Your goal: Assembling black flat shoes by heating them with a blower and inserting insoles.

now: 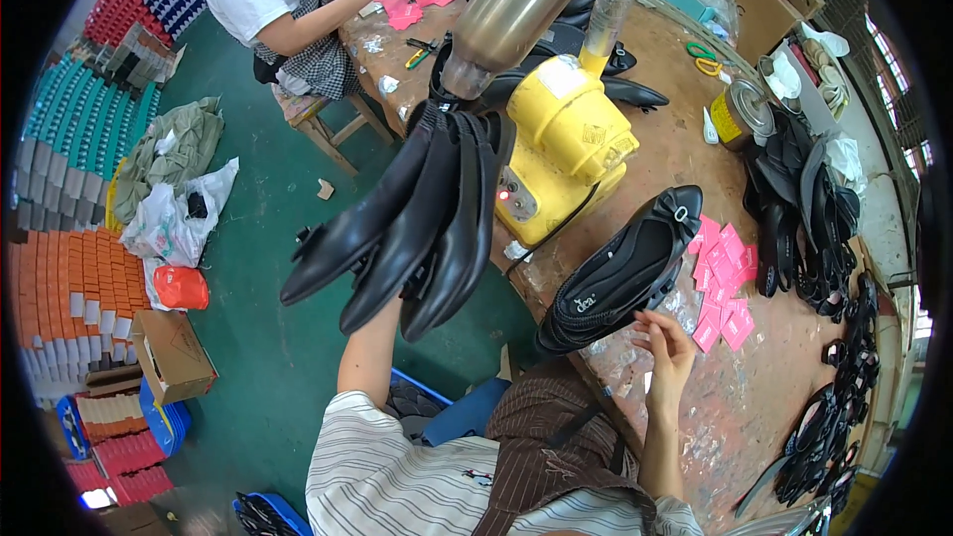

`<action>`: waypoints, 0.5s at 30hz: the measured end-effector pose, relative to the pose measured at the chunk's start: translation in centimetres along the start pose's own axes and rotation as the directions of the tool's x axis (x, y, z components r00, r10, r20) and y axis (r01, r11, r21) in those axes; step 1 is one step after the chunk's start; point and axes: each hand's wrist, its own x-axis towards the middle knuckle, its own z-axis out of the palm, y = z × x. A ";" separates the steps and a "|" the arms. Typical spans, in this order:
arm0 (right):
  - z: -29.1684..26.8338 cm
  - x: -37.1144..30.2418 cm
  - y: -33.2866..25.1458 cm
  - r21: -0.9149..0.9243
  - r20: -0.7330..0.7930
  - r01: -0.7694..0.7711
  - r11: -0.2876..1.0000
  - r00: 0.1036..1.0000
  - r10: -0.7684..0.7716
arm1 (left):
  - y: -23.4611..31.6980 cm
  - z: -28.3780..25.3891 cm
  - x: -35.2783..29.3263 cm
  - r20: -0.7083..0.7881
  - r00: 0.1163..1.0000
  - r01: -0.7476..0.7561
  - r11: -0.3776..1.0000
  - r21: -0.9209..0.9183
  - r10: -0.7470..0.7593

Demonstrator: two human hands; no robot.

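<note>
Several black pointed pumps (437, 228) hang bunched together over the floor beside the table edge. My left forearm (367, 362) rises behind them, and the left hand, hidden by the shoes, bears them up. Their heel ends are just below the metal nozzle (516, 10) of a yellow blower (566, 139) with a lit red light. On the table to the right sits another stack of black flat shoes (620, 273) with small bows and buckles. My right hand (667, 347) is beside that stack, fingers loosely bent and apart, holding nothing I can see.
Pink cards (723, 283) lie right of the stack. A tin can (740, 114), scissors (705, 60) and heaped black shoes (804, 199) fill the table's right side. Across the table, a co-worker (268, 20) handles shoes. A cardboard box (174, 357) and stacked coloured pieces stand left.
</note>
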 end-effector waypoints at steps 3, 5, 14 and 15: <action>-3.2 -1.3 5.4 -0.225 -0.217 0.011 0.974 0.974 -0.061 | 1.4 -1.1 0.8 -0.035 0.999 -0.025 1.000 -0.007 0.025; -3.6 -2.1 7.9 -0.384 -0.299 0.009 0.923 0.945 -0.134 | 2.1 -1.4 1.0 -0.073 0.996 -0.054 0.999 -0.004 0.054; -4.0 -2.9 11.1 -0.786 -0.026 0.243 0.568 0.906 -0.422 | 3.6 -4.2 1.1 -0.171 0.982 -0.081 0.996 -0.029 0.075; -4.0 -2.8 11.4 -0.785 -0.036 0.237 0.572 0.905 -0.424 | 5.7 -5.5 2.8 -0.175 0.981 -0.086 0.996 -0.031 0.079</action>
